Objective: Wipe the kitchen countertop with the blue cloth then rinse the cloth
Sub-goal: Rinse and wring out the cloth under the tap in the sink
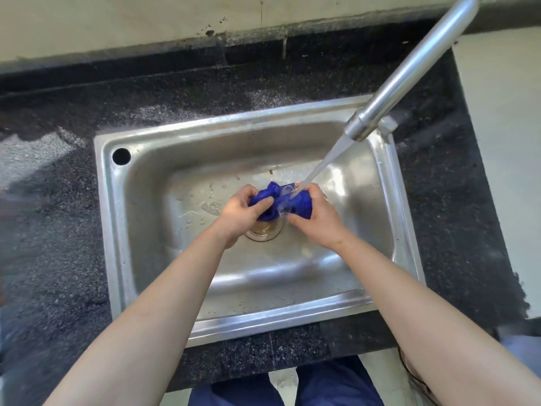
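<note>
Both hands, left (pixel 241 210) and right (pixel 317 219), are curled round the bunched cloth (pixel 276 202), held under the tap (pixel 409 73) stream above the sink (pixel 117 230) drain so runoff falls straight in.

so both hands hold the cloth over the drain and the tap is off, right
No, the tap is on: the head view shows water running from it onto the cloth. The left hand and right hand do hold it over the drain.
</note>
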